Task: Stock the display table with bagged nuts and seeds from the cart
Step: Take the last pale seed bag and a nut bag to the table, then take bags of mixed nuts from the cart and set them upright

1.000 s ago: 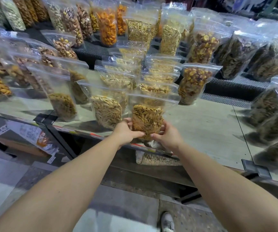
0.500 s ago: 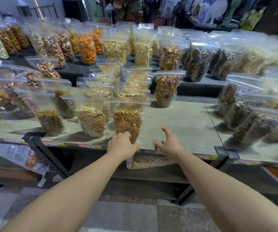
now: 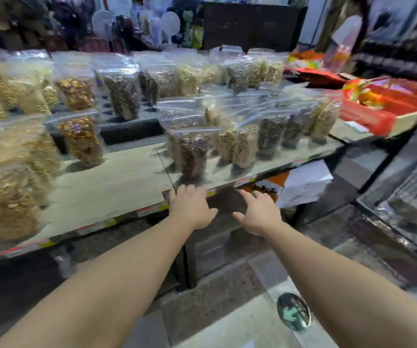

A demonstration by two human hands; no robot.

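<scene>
A grey tiled floor (image 3: 230, 320) with a round green floor sticker (image 3: 293, 314) fills the lower frame, while white fans (image 3: 170, 23) and a dark cabinet (image 3: 252, 25) stand blurred along the top, with red packaged goods (image 3: 388, 101) at upper right.

Motion blur smears the bagged nuts (image 3: 81, 141); contents unreadable.

Dim cool indoor light, heavy motion blur throughout, glare on clear bags (image 3: 189, 136), soft shadows on table (image 3: 117, 182), wide-angle bending at edges
</scene>
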